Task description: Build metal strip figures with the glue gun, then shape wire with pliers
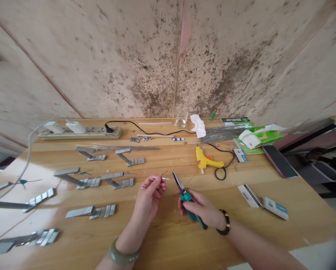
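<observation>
My left hand point(152, 192) is closed, pinching a thin, pale wire-like piece point(165, 178) between thumb and fingers. A second small, darker strand seems to stick up beside it, too fine to make out. My right hand point(197, 206) is wrapped round the teal handles of needle-nose pliers point(179, 183). Their slim jaws point up and left, a short gap to the right of the pale piece. To the left of my hands stand several bent grey metal-like pieces with banded feet, such as one grey piece point(125, 182) close by.
A yellow glue gun point(208, 159) lies beyond the pliers, its black cord looping right. Along the back are a power strip point(94, 133), a glass point(181, 120) and a bundle of thin wires point(224, 133). A phone point(280, 161) and small boxes point(275, 207) lie at right.
</observation>
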Demonstrator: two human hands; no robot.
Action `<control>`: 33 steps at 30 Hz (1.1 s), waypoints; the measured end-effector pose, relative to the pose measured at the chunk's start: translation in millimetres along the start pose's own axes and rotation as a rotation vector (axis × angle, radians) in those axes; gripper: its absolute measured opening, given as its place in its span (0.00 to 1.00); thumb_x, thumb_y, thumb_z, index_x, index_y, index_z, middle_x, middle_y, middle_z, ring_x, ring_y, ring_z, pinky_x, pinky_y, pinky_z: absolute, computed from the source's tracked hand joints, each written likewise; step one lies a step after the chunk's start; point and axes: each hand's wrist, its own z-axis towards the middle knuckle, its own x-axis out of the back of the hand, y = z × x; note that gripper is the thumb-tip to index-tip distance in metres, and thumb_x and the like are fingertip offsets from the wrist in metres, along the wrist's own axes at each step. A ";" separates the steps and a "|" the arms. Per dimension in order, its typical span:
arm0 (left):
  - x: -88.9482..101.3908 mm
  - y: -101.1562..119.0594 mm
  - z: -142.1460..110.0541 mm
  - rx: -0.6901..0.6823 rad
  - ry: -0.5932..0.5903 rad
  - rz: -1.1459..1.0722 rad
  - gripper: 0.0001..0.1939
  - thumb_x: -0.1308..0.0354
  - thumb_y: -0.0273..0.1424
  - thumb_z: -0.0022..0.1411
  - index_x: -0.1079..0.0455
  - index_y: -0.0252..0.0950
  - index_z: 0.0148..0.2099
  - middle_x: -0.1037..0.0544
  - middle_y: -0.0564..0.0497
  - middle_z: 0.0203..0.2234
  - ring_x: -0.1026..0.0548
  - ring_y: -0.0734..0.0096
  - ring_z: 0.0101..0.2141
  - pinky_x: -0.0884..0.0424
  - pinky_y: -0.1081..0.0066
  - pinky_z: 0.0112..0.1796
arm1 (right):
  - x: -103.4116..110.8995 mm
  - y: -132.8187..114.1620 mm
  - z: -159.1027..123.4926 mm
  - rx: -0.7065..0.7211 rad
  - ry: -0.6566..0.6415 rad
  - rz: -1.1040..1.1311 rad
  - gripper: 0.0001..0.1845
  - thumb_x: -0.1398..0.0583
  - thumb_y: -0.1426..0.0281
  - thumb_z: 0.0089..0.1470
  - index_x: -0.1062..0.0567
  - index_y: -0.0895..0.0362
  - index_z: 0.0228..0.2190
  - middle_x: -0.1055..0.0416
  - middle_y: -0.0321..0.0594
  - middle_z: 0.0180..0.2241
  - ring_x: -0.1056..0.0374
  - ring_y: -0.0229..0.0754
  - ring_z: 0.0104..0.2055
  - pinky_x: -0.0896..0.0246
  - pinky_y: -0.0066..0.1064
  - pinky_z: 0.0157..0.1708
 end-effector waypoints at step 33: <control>2.6 -9.8 -6.1 -0.310 -0.105 0.687 0.16 0.38 0.40 0.53 0.21 0.36 0.41 0.28 0.53 0.20 0.34 0.75 0.23 0.36 0.75 0.25 | -3.7 -4.3 -3.9 0.021 -0.048 -0.030 0.25 0.37 0.56 0.50 0.33 0.58 0.44 0.35 0.38 0.33 0.37 0.37 0.32 0.41 0.34 0.37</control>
